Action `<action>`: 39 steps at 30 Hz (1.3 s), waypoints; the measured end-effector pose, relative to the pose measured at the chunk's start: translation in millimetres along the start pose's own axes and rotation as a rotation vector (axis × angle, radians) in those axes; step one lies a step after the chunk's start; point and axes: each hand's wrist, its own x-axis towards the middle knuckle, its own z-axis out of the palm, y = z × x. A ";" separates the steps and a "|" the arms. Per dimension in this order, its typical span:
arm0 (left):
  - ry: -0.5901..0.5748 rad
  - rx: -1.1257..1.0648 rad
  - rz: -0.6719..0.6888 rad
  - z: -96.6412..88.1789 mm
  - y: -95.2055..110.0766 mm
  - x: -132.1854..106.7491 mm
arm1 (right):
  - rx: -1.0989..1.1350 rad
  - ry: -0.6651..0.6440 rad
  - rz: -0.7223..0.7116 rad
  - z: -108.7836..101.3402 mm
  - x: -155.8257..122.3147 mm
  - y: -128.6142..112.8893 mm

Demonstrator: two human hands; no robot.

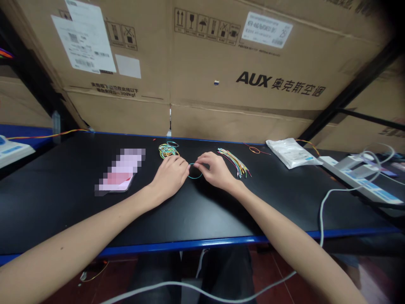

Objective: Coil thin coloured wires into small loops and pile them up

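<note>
A thin green wire [195, 177] is bent into a loop between my two hands, just above the black tabletop. My left hand [171, 174] has its fingers closed at the loop's left side. On the other side, my right hand [215, 169] pinches the wire between thumb and fingertips. The wire's ends are hidden by my fingers. Behind my left hand lies a pile of coiled wires [166, 150] in green, yellow and orange. Beside my right hand rests a bundle of straight, multicoloured wires [236, 161] with small tips.
A phone [122, 181], partly pixelated, lies left of my hands. At the right are a white plastic packet [291, 152], a thin red wire [255, 150] and a power strip [363, 179] with a white cable [321, 211] hanging over the blue table edge. Cardboard [202, 114] stands behind.
</note>
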 end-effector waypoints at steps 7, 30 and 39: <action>0.003 0.016 -0.002 -2.4 -0.3 1.2 | 0.055 -0.123 0.064 -3.4 1.2 -3.4; 0.014 0.135 0.045 -1.0 -0.3 0.4 | 0.035 -0.198 0.072 -0.7 0.2 -2.0; 0.048 0.197 0.050 1.8 1.6 0.2 | -0.173 0.057 -0.042 4.6 -2.4 4.0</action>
